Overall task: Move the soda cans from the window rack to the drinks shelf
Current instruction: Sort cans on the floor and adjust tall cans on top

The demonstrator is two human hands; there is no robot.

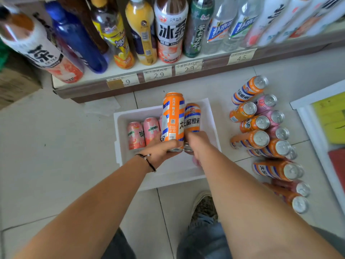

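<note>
Head view, looking down at a tiled floor (56, 146). At centre, a tall orange can (172, 116) is gripped at its lower end by the left hand (162, 149), whose fingers are curled round it; a black cord bracelet (147, 161) is worn on that wrist. Just beside it, at 3 o'clock, a second orange can (192, 117) is held from below by the right hand (196, 144), fingers clamped on its base. Both cans are held above a white foam box (211, 116), in which two pink Mirinda cans (143, 132) are lying at 9 o'clock. A cluster of orange and pink cans (261, 139) is lying on the floor at 3 o'clock. The drinks shelf (168, 71), stocked with bottles (170, 28) and price tags, is seen at 12 o'clock.
</note>
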